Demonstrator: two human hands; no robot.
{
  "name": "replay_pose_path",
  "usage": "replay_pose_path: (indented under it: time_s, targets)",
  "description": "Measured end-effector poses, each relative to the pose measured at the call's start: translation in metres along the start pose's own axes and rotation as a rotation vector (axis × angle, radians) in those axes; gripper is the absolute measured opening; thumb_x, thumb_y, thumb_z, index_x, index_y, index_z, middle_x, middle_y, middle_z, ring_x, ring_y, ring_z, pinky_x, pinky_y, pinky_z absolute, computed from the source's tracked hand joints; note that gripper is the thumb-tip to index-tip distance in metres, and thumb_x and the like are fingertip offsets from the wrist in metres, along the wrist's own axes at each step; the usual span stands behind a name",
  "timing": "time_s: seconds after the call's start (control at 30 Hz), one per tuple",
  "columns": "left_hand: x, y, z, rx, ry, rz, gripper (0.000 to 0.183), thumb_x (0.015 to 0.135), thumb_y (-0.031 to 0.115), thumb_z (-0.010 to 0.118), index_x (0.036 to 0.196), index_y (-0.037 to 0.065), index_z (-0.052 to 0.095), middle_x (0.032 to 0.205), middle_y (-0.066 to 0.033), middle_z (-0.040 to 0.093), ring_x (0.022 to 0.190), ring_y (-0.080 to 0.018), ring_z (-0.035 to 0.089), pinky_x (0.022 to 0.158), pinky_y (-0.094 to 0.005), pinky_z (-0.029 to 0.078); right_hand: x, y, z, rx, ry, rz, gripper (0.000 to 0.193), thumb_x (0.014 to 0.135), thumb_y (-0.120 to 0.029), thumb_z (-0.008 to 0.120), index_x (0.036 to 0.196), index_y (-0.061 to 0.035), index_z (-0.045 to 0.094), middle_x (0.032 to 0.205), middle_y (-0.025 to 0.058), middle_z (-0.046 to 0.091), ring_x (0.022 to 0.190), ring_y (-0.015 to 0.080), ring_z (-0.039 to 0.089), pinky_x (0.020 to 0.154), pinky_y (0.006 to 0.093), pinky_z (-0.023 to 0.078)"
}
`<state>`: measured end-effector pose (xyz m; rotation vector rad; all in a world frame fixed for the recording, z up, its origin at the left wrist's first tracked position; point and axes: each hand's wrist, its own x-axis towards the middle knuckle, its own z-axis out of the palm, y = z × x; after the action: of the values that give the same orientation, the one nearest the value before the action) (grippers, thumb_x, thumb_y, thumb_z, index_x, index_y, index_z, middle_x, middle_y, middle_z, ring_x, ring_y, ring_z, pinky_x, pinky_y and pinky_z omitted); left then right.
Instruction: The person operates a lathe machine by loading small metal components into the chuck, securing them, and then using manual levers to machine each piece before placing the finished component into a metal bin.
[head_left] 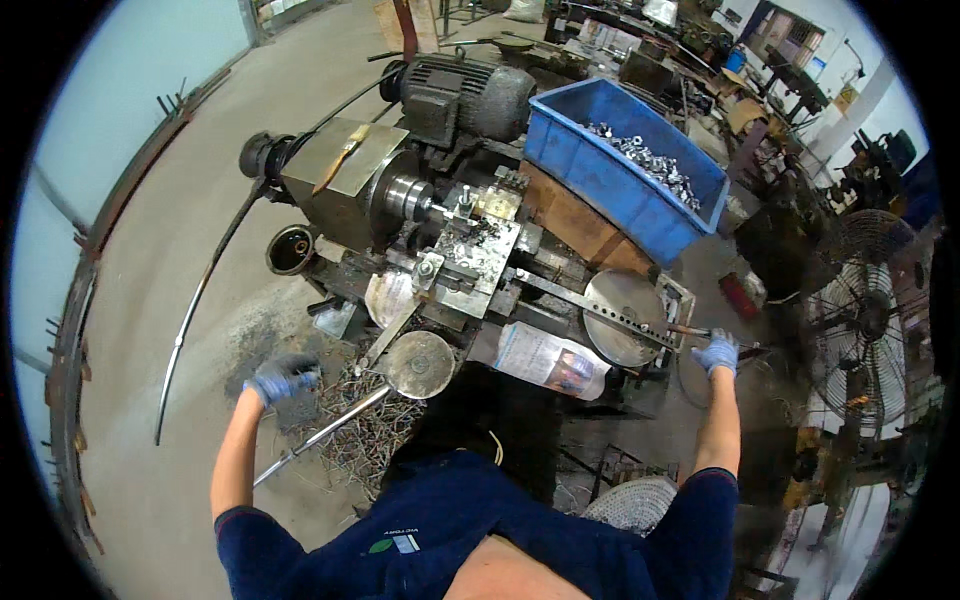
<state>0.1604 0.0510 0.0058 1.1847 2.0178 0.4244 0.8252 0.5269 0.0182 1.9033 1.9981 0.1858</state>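
Note:
My left hand (282,380), in a blue-grey glove with a dark front, hovers left of the lathe above a heap of metal shavings (365,435). Its fingers look loosely apart, and I see nothing in them. My right hand (716,352), gloved too, is closed at the end of a lever handle (688,329), past the drilled flat bar (590,302). Between my hands stands a small lathe with a shiny chuck (408,197) and a tool slide (470,265) strewn with dark chips. A brush (341,160) lies on its headstock (345,185).
A blue bin (620,170) with many small metal parts stands behind the lathe. Round plates (420,365) and a printed paper (552,360) are near me. A long rod (205,285) slants down at left; a motor (465,95) sits behind, a caged fan (865,320) at right.

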Motion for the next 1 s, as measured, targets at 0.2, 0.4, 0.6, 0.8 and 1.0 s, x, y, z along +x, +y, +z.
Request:
replay_pose_path:
  time_s: [0.2, 0.4, 0.6, 0.8, 1.0]
  targets:
    - [-0.046, 0.060, 0.030, 0.167, -0.236, 0.158, 0.046, 0.083, 0.043, 0.057, 0.116, 0.010, 0.058, 0.099, -0.0197, 0.064, 0.091, -0.0328, 0.062, 0.080, -0.0385, 0.048, -0.018, 0.043, 0.028, 0.131, -0.047, 0.186, 0.058, 0.071, -0.039, 0.068, 0.121, -0.0116, 0.055, 0.126, 0.0143, 0.052, 0.121, 0.0304, 0.044, 0.104, 0.0409, 0.030]
    - [-0.019, 0.036, 0.081, 0.299, -0.169, 0.061, 0.030, 0.079, 0.032, 0.060, 0.104, 0.015, 0.064, 0.088, -0.0180, 0.064, 0.081, -0.0351, 0.061, 0.073, -0.0417, 0.048, -0.103, 0.057, 0.091, 0.184, 0.107, 0.241, 0.045, 0.071, -0.044, 0.067, 0.099, -0.0088, 0.063, 0.099, 0.0182, 0.063, 0.097, 0.0353, 0.058, 0.084, 0.0445, 0.044]
    - [-0.020, 0.043, 0.085, 0.223, -0.018, 0.136, 0.026, 0.075, 0.029, 0.061, 0.097, 0.017, 0.067, 0.082, -0.0196, 0.062, 0.077, -0.0370, 0.061, 0.069, -0.0424, 0.048, -0.190, 0.014, 0.099, 0.390, 0.148, 0.391, 0.043, 0.073, -0.053, 0.060, 0.079, -0.0108, 0.067, 0.081, 0.0161, 0.065, 0.079, 0.0362, 0.062, 0.072, 0.0448, 0.049]
    - [-0.021, 0.046, 0.084, 0.211, 0.025, 0.198, 0.025, 0.076, 0.033, 0.062, 0.089, 0.013, 0.067, 0.075, -0.0218, 0.061, 0.072, -0.0387, 0.060, 0.065, -0.0439, 0.047, -0.209, 0.002, 0.091, 0.424, 0.124, 0.427, 0.042, 0.072, -0.053, 0.060, 0.083, -0.0126, 0.068, 0.086, 0.0160, 0.066, 0.082, 0.0354, 0.063, 0.074, 0.0428, 0.049]
    - [-0.017, 0.047, 0.086, 0.309, 0.023, 0.158, 0.024, 0.075, 0.033, 0.062, 0.083, 0.011, 0.067, 0.073, -0.0217, 0.060, 0.070, -0.0403, 0.059, 0.063, -0.0449, 0.047, -0.217, 0.000, 0.099, 0.442, 0.152, 0.373, 0.056, 0.070, -0.055, 0.062, 0.102, -0.0100, 0.066, 0.096, 0.0161, 0.066, 0.089, 0.0339, 0.063, 0.081, 0.0418, 0.048]
